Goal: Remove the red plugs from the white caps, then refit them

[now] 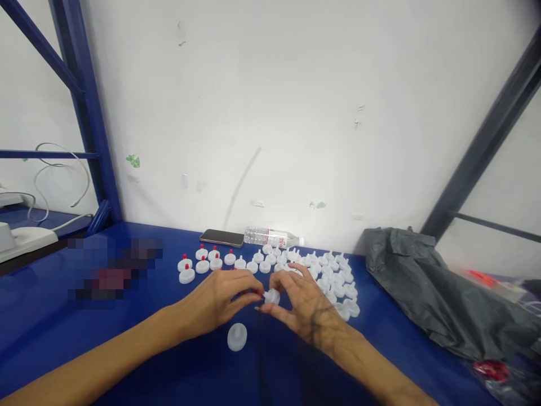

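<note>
My left hand (215,299) pinches a small red tip cap (260,294) at the spout of a white plastic nozzle cap (273,297). That nozzle cap sits between the thumb and fingers of my right hand (302,299), its spout pointing left. Whether the red tip is fully seated cannot be seen. Just below my hands, a single white nozzle cap (237,337) lies on the blue table (169,361). Beyond my left hand stand several white caps with red tips (202,264). Behind and beside my right hand spread many white caps without red tips (333,276).
Against the wall lie a phone (222,238) and a clear plastic bottle (273,237) on its side. A black plastic bag (439,293) covers the right side, with red pieces (492,370) near its lower edge. A white power strip (31,242) with cables is at far left.
</note>
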Demonstrator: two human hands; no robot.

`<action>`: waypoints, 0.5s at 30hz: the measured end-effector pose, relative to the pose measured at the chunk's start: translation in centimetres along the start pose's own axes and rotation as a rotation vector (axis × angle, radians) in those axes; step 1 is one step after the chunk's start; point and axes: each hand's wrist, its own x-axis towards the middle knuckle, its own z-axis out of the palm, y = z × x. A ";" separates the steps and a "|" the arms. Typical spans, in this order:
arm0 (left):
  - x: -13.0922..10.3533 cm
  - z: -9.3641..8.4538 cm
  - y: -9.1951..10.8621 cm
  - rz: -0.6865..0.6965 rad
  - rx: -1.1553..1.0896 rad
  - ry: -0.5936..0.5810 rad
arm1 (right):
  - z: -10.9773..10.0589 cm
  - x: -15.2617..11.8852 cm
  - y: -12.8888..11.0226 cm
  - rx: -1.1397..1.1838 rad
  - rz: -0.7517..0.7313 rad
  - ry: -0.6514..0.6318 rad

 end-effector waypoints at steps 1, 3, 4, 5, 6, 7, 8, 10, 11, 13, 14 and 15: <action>0.0 0.0 0.1 0.000 0.004 0.006 | 0.0 0.0 0.0 0.001 -0.012 0.010; 0.1 0.1 0.3 0.003 0.026 0.014 | 0.0 0.0 0.0 -0.001 -0.020 0.026; 0.1 0.1 0.3 0.007 0.044 0.017 | 0.1 -0.1 0.0 -0.005 -0.017 0.031; 0.1 0.2 0.4 0.013 0.063 0.021 | 0.1 -0.1 0.1 -0.009 -0.013 0.032; 0.0 0.2 0.4 0.018 0.085 0.023 | 0.1 -0.1 0.1 -0.014 -0.010 0.028; -0.1 0.3 0.4 0.026 0.109 0.019 | 0.0 -0.1 0.1 -0.018 -0.010 0.025; -0.1 0.3 0.3 0.036 0.133 0.008 | 0.0 -0.1 0.0 -0.020 -0.011 0.023; -0.3 0.4 0.3 0.055 0.168 -0.013 | 0.0 -0.1 0.0 -0.022 -0.016 0.024; -0.4 0.4 0.2 0.060 0.179 -0.021 | 0.0 -0.1 -0.1 -0.023 -0.017 0.021; -0.5 0.4 0.2 0.062 0.190 -0.022 | -0.1 -0.1 -0.1 -0.025 -0.015 0.016; -0.5 0.4 0.2 0.058 0.191 -0.013 | -0.1 -0.1 -0.1 -0.027 -0.014 0.014; -0.5 0.4 0.2 0.057 0.193 -0.005 | -0.1 -0.1 -0.1 -0.028 -0.012 0.012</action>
